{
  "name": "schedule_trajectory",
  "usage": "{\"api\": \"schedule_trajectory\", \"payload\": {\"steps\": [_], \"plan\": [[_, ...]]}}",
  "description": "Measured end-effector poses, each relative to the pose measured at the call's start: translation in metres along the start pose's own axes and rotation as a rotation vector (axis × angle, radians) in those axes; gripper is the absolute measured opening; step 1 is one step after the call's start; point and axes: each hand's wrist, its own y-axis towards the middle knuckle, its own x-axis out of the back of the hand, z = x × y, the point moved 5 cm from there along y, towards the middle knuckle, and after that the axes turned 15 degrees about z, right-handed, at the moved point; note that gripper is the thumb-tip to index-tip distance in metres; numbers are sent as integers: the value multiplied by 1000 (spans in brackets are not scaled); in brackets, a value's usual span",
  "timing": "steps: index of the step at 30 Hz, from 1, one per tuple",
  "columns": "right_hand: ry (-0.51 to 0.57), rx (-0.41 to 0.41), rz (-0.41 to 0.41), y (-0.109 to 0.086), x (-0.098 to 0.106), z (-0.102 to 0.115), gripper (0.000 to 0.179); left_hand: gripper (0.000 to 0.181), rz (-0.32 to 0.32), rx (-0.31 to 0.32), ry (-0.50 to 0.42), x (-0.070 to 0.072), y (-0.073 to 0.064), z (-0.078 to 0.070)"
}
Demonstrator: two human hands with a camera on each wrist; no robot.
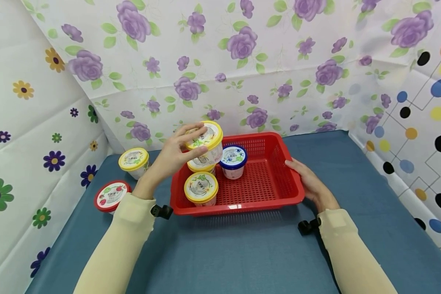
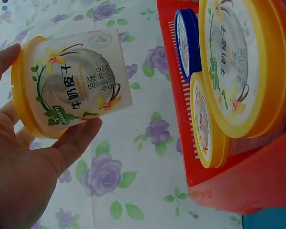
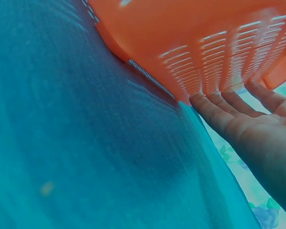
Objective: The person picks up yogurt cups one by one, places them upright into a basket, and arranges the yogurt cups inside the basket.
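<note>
My left hand (image 1: 180, 149) grips a paper tub with a yellow lid (image 1: 209, 147), tilted, above the left part of a red plastic basket (image 1: 239, 208). In the left wrist view the held tub (image 2: 81, 78) shows its printed side, with fingers and thumb around the lid end. Inside the basket stand a blue-lidded tub (image 1: 233, 159) and a front yellow-lidded tub (image 1: 201, 188). Another yellow-lidded tub (image 1: 202, 166) is partly hidden under the held one. My right hand (image 1: 310, 181) holds the basket's right side, thumb at the rim, fingertips against the slotted outer wall (image 3: 219, 57).
Left of the basket, a yellow-lidded tub (image 1: 134, 161) and a red-lidded tub (image 1: 112, 196) stand on the blue-covered table (image 1: 235, 253); the left forearm partly covers the red-lidded one. Flowered cloth (image 1: 242, 61) hangs behind, with a dotted cloth (image 1: 426, 134) on the right.
</note>
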Motion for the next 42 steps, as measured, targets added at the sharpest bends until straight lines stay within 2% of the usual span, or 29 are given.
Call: {"api": "schedule_trajectory", "payload": {"steps": [10,19,30,42], "plan": [[1,-5,-1,-1,-2,1,58,60,59,-8,77,-6,19,-1],[7,12,27,-1,-3,1,58,66,163,-6,46,-17,31,0],[14,12,32,-1,-2,1,58,65,210,-29,37,-28,38,-2],[19,0,16,-1,-1,1,59,64,248,10,16,-40,40,0]]}}
